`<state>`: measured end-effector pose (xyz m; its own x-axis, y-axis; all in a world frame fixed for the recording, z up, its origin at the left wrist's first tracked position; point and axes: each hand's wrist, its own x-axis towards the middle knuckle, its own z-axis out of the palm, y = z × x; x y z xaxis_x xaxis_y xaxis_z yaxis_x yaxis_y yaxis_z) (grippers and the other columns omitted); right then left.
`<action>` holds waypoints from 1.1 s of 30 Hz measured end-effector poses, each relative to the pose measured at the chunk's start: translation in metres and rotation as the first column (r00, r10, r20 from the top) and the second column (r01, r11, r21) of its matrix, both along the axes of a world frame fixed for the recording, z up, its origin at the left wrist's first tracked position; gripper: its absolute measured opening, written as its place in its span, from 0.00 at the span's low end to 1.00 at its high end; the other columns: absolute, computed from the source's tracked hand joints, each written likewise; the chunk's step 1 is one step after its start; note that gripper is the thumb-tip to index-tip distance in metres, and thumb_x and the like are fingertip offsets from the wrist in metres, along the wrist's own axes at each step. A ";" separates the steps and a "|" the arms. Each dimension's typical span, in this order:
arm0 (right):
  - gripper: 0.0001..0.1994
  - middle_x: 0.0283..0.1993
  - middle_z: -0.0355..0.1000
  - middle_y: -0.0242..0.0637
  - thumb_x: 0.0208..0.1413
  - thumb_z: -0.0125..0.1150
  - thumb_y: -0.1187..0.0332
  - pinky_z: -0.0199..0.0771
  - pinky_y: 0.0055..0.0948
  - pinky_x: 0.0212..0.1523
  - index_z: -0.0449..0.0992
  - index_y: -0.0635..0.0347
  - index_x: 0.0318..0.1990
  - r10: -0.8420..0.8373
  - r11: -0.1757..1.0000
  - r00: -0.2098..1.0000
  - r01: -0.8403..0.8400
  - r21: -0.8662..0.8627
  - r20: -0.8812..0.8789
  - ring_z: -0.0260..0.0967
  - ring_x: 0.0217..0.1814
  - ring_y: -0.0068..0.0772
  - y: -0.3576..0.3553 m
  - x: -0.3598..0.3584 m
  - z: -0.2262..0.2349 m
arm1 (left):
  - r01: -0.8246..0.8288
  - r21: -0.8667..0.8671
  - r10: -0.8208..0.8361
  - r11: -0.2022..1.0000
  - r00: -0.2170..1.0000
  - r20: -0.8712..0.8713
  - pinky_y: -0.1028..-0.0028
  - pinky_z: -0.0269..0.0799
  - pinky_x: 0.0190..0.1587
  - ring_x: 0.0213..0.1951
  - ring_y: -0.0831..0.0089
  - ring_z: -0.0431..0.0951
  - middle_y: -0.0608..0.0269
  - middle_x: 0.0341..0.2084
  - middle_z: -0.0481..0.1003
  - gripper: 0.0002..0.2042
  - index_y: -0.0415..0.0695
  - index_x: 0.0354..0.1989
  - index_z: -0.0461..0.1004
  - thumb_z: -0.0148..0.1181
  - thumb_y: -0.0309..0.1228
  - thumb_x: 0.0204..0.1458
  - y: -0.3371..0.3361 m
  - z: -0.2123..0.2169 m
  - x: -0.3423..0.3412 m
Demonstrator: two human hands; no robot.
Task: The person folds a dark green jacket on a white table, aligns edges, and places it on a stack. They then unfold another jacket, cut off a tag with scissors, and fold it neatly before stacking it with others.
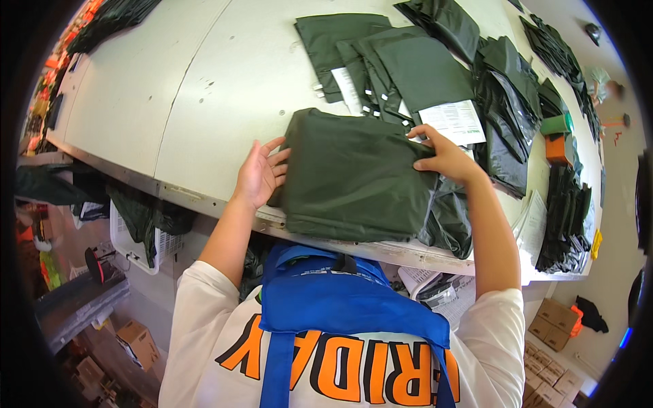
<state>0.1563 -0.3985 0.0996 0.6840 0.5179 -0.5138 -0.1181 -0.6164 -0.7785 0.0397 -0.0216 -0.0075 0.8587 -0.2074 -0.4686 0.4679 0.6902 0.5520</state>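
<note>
A folded dark green garment (360,180) lies at the table's near edge, right in front of me. Its fabric is thin and slightly shiny, and its exact kind cannot be told. My left hand (262,173) is at its left side, palm turned inward and fingers apart, the tips touching or very near the fold. At the far right corner, my right hand (445,156) grips the garment with thumb on top and fingers bent at the edge. More crumpled dark fabric (449,224) sticks out below it on the right.
Flat dark green pieces (425,68) with white labels lie beyond, beside a printed paper sheet (452,122). Plastic-wrapped dark bundles (503,115) and an orange box (559,148) stand to the right. A white basket (136,234) holding dark fabric is below the table's left edge.
</note>
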 end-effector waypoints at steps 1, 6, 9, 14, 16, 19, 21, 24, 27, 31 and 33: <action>0.26 0.39 0.69 0.33 0.44 0.63 0.79 0.66 0.24 0.46 0.66 0.52 0.54 -0.009 0.993 0.998 0.016 -0.116 0.063 0.65 0.43 0.26 0.014 0.001 -0.012 | -0.002 0.258 0.018 0.966 0.998 -0.061 0.66 0.65 0.56 0.49 0.65 0.70 0.51 0.56 0.65 0.25 0.46 0.66 0.55 0.45 0.41 0.62 -0.007 0.015 -0.002; 0.25 0.41 0.70 0.34 0.43 0.64 0.78 0.65 0.26 0.48 0.68 0.56 0.52 -0.152 0.984 0.988 0.154 0.089 -0.030 0.65 0.44 0.28 0.019 0.004 -0.040 | -0.172 0.834 -0.224 0.525 0.917 0.330 0.61 0.54 0.63 0.61 0.57 0.59 0.50 0.63 0.57 0.28 0.50 0.65 0.59 0.57 0.37 0.55 -0.020 0.032 0.005; 0.26 0.45 0.70 0.35 0.46 0.65 0.74 0.65 0.29 0.50 0.68 0.53 0.55 -0.109 0.994 0.991 0.110 -0.002 0.078 0.65 0.48 0.31 0.013 0.006 -0.063 | -0.442 0.858 -0.662 -0.263 0.729 0.172 0.48 0.41 0.66 0.67 0.42 0.46 0.47 0.68 0.47 0.28 0.64 0.64 0.62 0.56 0.50 0.53 -0.052 0.028 0.010; 0.27 0.53 0.68 0.41 0.52 0.64 0.64 0.64 0.34 0.54 0.66 0.58 0.60 -0.523 0.809 0.575 0.567 0.154 0.630 0.63 0.54 0.36 -0.059 -0.033 -0.077 | -0.254 0.856 -0.669 -0.450 0.731 -0.135 0.42 0.34 0.66 0.69 0.39 0.36 0.51 0.71 0.33 0.34 0.69 0.66 0.56 0.57 0.56 0.49 -0.069 0.003 0.005; 0.29 0.52 0.69 0.48 0.52 0.64 0.60 0.63 0.36 0.56 0.65 0.63 0.60 -0.473 0.541 0.317 0.841 -0.013 0.822 0.65 0.55 0.44 -0.128 -0.074 -0.084 | -0.382 0.842 -0.736 -0.380 0.677 -0.025 0.41 0.31 0.66 0.70 0.44 0.35 0.54 0.71 0.36 0.35 0.70 0.65 0.58 0.59 0.57 0.46 -0.080 0.002 0.004; 0.38 0.59 0.64 0.57 0.47 0.66 0.51 0.60 0.37 0.61 0.62 0.69 0.60 -0.861 0.148 0.274 0.941 -0.305 0.428 0.62 0.61 0.46 -0.197 -0.148 -0.111 | -0.500 0.860 -0.932 -0.098 0.349 0.097 0.40 0.29 0.66 0.71 0.49 0.37 0.60 0.71 0.40 0.34 0.73 0.63 0.61 0.60 0.58 0.44 -0.120 0.026 0.006; 0.35 0.56 0.67 0.55 0.47 0.66 0.54 0.64 0.38 0.57 0.64 0.69 0.58 -0.936 0.209 0.285 0.922 -0.325 0.208 0.66 0.58 0.44 -0.204 -0.154 -0.103 | -0.436 0.899 -0.993 0.030 0.093 0.078 0.37 0.26 0.65 0.71 0.54 0.37 0.65 0.70 0.44 0.34 0.76 0.61 0.63 0.61 0.60 0.41 -0.155 0.033 0.013; 0.19 0.44 0.74 0.48 0.52 0.59 0.69 0.77 0.33 0.42 0.68 0.72 0.49 -0.888 0.253 0.242 0.967 0.024 -0.391 0.75 0.42 0.38 -0.220 -0.157 -0.086 | -0.419 0.907 -0.998 -0.030 0.056 -0.008 0.35 0.25 0.64 0.71 0.51 0.36 0.64 0.70 0.45 0.35 0.74 0.61 0.64 0.59 0.63 0.40 -0.176 0.021 0.028; 0.20 0.47 0.73 0.51 0.50 0.54 0.77 0.78 0.37 0.46 0.65 0.75 0.52 -0.819 0.212 0.340 0.928 0.308 -0.462 0.75 0.43 0.42 -0.201 -0.157 -0.038 | -0.403 0.907 -0.992 -0.125 0.050 -0.115 0.34 0.23 0.63 0.71 0.49 0.34 0.63 0.70 0.45 0.34 0.72 0.61 0.65 0.55 0.65 0.42 -0.187 0.017 0.032; 0.29 0.50 0.71 0.51 0.42 0.59 0.76 0.74 0.40 0.51 0.63 0.72 0.56 -0.738 0.342 0.577 0.767 0.543 -0.350 0.73 0.49 0.45 -0.062 -0.135 0.066 | -0.405 0.891 -0.975 -0.206 0.158 -0.153 0.34 0.21 0.63 0.70 0.48 0.36 0.60 0.69 0.48 0.34 0.67 0.61 0.66 0.53 0.65 0.44 -0.198 0.008 0.031; 0.33 0.43 0.71 0.50 0.40 0.67 0.70 0.70 0.37 0.49 0.60 0.68 0.55 -0.613 0.773 0.786 0.576 0.266 0.079 0.72 0.45 0.48 -0.007 -0.141 0.057 | -0.324 0.857 -0.916 -0.401 0.152 -0.371 0.33 0.26 0.63 0.70 0.49 0.40 0.59 0.67 0.53 0.35 0.62 0.62 0.65 0.50 0.64 0.46 -0.217 0.025 0.033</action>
<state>0.0153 -0.4059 0.1567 0.9512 0.0645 -0.3018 -0.2735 -0.2766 -0.9213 0.0722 -0.2384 0.0173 0.6352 -0.6987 -0.3290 -0.6679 -0.7109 0.2203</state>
